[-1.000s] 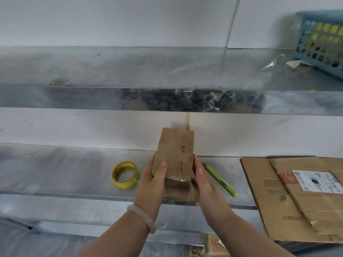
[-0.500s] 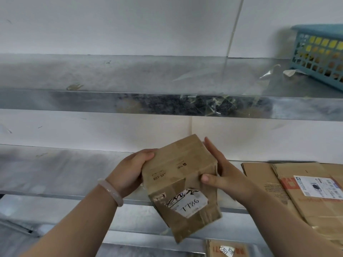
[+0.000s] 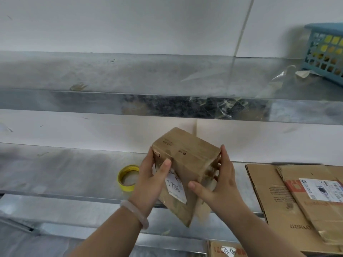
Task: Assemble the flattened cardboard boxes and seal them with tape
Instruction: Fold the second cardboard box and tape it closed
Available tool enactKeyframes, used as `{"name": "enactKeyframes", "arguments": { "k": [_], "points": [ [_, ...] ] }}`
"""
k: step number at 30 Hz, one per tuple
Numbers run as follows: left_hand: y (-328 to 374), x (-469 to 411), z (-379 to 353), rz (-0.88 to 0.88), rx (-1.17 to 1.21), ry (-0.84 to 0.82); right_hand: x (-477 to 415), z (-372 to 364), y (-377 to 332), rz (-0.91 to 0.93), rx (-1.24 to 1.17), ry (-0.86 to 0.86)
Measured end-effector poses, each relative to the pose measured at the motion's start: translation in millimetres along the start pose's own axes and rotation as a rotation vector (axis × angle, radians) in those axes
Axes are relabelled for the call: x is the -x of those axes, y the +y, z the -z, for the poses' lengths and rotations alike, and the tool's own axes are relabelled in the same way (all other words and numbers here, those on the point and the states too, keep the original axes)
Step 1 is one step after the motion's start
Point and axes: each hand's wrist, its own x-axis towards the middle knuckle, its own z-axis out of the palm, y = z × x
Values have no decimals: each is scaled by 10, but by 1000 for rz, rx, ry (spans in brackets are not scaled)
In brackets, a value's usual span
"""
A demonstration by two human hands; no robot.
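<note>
Now the small box [image 3: 187,164], flat a second ago, is squared up and held tilted above the shelf [image 3: 55,173], left hand [image 3: 150,184] and right hand [image 3: 220,182] gripping opposite sides, so taping from the yellow tape roll [image 3: 128,178] nearby looks next.

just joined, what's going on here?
A person holds a small cardboard box tilted above the metal shelf, with the left hand and right hand gripping opposite sides. It is already folded into shape, and a white label faces the camera. The yellow tape roll lies untouched on the shelf to the left. Flattened cardboard boxes are stacked to the right.
</note>
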Motion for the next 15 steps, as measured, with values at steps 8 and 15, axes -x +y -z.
{"name": "enactKeyframes", "arguments": {
  "k": [8, 15],
  "points": [
    [-130, -424, 128, 219, 31, -114, -21, -248, 75, 245, 439, 72],
    [-781, -265, 959, 119, -894, 79, -44, -234, 87, 207, 603, 73]
  ]
}}
